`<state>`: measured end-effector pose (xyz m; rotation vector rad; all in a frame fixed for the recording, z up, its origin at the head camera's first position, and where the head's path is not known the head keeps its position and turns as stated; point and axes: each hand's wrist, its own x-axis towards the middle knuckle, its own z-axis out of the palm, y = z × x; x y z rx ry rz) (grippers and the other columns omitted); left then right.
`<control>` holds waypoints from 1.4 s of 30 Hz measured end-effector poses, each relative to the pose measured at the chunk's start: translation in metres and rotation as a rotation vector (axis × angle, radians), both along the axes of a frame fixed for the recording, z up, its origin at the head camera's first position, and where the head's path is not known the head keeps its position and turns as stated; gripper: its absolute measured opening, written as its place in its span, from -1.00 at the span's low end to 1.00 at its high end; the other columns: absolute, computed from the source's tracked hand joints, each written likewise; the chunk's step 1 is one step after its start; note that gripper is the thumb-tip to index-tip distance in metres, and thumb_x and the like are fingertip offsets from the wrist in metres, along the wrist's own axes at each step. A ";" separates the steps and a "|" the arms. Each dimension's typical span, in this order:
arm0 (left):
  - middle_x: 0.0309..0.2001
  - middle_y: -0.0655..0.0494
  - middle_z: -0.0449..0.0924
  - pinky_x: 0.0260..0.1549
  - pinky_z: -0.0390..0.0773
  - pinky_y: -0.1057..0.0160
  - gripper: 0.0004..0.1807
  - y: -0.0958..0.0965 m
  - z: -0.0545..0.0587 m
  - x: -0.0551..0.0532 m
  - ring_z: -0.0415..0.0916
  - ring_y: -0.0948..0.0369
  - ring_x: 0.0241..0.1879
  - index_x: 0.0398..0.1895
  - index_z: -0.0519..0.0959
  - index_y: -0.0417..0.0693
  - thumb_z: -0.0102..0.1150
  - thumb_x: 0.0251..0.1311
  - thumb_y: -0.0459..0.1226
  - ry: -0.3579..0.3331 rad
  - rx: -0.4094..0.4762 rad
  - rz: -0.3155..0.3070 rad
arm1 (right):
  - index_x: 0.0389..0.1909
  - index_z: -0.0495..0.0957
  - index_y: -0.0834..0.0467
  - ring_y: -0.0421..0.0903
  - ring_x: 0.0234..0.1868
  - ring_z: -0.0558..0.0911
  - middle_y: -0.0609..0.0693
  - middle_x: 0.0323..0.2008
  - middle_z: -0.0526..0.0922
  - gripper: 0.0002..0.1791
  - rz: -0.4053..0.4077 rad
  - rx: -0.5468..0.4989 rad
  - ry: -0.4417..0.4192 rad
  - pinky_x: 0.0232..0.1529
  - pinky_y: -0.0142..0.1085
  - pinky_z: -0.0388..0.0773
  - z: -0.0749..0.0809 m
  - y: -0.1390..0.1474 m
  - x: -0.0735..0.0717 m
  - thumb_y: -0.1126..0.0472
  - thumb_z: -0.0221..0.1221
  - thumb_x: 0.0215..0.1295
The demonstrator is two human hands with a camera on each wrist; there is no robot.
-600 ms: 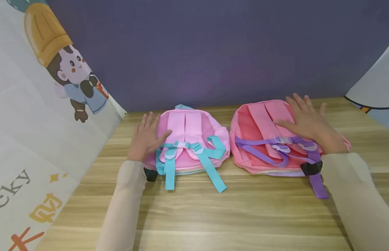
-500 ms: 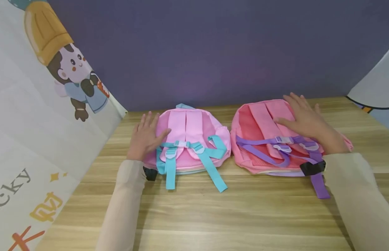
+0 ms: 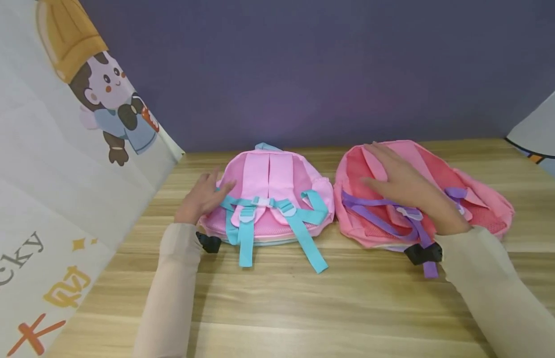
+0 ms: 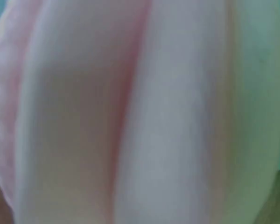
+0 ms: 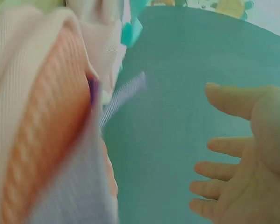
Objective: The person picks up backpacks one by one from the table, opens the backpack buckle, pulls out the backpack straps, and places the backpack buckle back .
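Two small children's backpacks lie side by side with their strap sides up. On the left is a light pink backpack (image 3: 281, 174) with turquoise straps (image 3: 306, 243). The other is a coral pink backpack (image 3: 438, 171) with purple straps (image 3: 371, 216), partly hidden under my right arm. My left hand (image 3: 200, 198) is at the left side of the light pink one, fingers relaxed. Above the coral backpack, my right hand (image 3: 405, 183) reaches with straight fingers. In the right wrist view that hand's fingers are spread, holding nothing. The left wrist view is filled by blurred pale pink fabric (image 4: 168, 116).
Both backpacks lie on a wood-grain table (image 3: 277, 308). A dark purple-grey panel (image 3: 313, 74) stands behind them. On the left hangs a white printed sheet (image 3: 31, 164) with a cartoon figure; another pale printed sheet (image 3: 546, 114) is at the far right.
My right hand has moved left across the coral backpack, uncovering its right side. The left hand has shifted slightly left and down, its fingers less spread. The view has shifted a little.
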<state>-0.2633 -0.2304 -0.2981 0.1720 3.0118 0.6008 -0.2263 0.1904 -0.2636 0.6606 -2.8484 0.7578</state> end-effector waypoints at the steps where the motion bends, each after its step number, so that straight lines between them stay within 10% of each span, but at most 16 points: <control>1: 0.45 -0.36 -0.08 0.32 0.02 -0.26 -0.06 -0.002 0.000 -0.001 -0.14 -0.24 0.44 0.51 -0.20 -0.16 -0.37 0.30 0.29 -0.010 0.005 -0.002 | 0.44 -0.01 0.31 0.30 0.42 0.07 0.33 0.42 0.06 -0.15 0.015 -0.005 -0.002 0.33 0.22 0.07 -0.002 -0.005 0.001 0.14 0.20 0.25; 8: 0.27 -0.36 0.29 0.28 0.21 -0.15 -0.25 -0.011 -0.007 -0.004 0.19 -0.19 0.29 0.35 0.20 -0.38 -0.13 0.28 0.02 -0.025 -0.022 -0.063 | 0.42 0.02 0.36 0.31 0.41 0.09 0.36 0.40 0.09 -0.20 0.058 -0.010 -0.044 0.35 0.19 0.06 -0.020 -0.047 0.001 0.15 0.15 0.29; 18: 0.27 -0.36 0.28 0.29 0.20 -0.15 -0.30 -0.011 -0.014 -0.002 0.18 -0.19 0.30 0.34 0.20 -0.38 -0.10 0.26 -0.07 -0.010 0.035 -0.106 | 0.41 0.13 0.28 0.28 0.40 0.18 0.31 0.37 0.22 -0.22 0.097 0.068 -0.150 0.30 0.16 0.19 -0.042 -0.089 0.003 -0.02 0.14 0.30; 42: 0.30 -0.29 0.28 0.30 0.22 -0.07 -0.36 0.051 -0.021 0.002 0.20 -0.12 0.33 0.32 0.26 -0.36 0.02 0.29 -0.12 -0.010 0.253 -0.330 | 0.21 0.35 0.37 0.22 -0.02 0.58 0.28 -0.01 0.60 -0.40 0.056 0.148 -0.090 0.08 0.11 0.45 -0.056 -0.013 0.017 0.03 0.13 0.31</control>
